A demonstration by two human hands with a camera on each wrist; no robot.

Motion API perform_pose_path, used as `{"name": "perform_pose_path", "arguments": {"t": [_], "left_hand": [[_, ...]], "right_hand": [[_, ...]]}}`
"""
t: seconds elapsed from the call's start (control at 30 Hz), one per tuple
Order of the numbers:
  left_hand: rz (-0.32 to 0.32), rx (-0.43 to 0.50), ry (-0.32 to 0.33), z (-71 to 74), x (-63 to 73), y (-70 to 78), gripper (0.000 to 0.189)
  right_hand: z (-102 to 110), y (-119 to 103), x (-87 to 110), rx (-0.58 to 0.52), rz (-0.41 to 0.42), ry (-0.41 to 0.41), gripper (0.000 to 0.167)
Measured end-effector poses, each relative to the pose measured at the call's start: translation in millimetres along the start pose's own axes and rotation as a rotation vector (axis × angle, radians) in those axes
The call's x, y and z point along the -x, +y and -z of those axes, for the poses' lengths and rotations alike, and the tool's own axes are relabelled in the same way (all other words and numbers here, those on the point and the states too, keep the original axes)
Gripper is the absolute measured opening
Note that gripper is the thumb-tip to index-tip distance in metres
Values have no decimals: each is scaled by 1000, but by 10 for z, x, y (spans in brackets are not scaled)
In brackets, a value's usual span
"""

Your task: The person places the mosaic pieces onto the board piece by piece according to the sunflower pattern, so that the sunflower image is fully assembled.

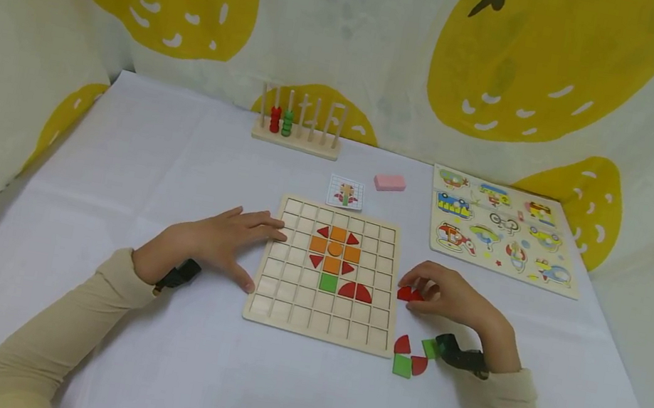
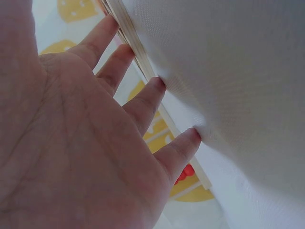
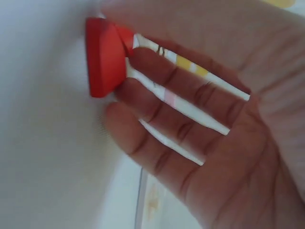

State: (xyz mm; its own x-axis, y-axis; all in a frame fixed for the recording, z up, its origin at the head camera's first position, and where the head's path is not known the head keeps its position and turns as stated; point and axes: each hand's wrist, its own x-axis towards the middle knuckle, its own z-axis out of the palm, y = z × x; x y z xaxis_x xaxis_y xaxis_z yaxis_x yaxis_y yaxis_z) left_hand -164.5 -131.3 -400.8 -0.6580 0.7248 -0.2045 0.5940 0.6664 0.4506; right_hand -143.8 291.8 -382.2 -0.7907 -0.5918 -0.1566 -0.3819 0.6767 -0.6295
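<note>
Though loosely curled, right hand (image 1: pixel 449 294) (fingers apart) around red pieces (image 1: pixel 404 293).

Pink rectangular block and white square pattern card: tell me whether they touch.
Apart: the head view shows white tablecloth between the pink rectangular block and the white square pattern card.

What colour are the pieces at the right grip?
The pieces are red, seen best in the right wrist view.
</note>
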Motion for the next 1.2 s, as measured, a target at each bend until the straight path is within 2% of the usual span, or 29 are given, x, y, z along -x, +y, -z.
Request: {"name": "perform_pose_path", "arguments": {"t": [0.17,0.3,0.43,0.57,0.83,1.07,1.2], "left_hand": [[-2,3,-1,15,11,21,99],[0,8,-4,23,12,35,99],[3,5,-5,20,11,35,99],[6,2,-7,19,11,30,100],[12,5,-10,19,4,16,100],[17,-5,-14,25,1,15,100],[14,-4,-18,34,3,26,100]], "right_hand": [[-33,21,-24,19,25,20,23],[-34,17,-19,38,-14,39,25],[-22,19,0,29,-30,32,30],[-14,32,9,26,-12,14,28],[-16,-11,-4,33,-30,25,26],[-34,-113,-50,41,45,60,25],[-76,-220,-117,28,100,42,24]]}}
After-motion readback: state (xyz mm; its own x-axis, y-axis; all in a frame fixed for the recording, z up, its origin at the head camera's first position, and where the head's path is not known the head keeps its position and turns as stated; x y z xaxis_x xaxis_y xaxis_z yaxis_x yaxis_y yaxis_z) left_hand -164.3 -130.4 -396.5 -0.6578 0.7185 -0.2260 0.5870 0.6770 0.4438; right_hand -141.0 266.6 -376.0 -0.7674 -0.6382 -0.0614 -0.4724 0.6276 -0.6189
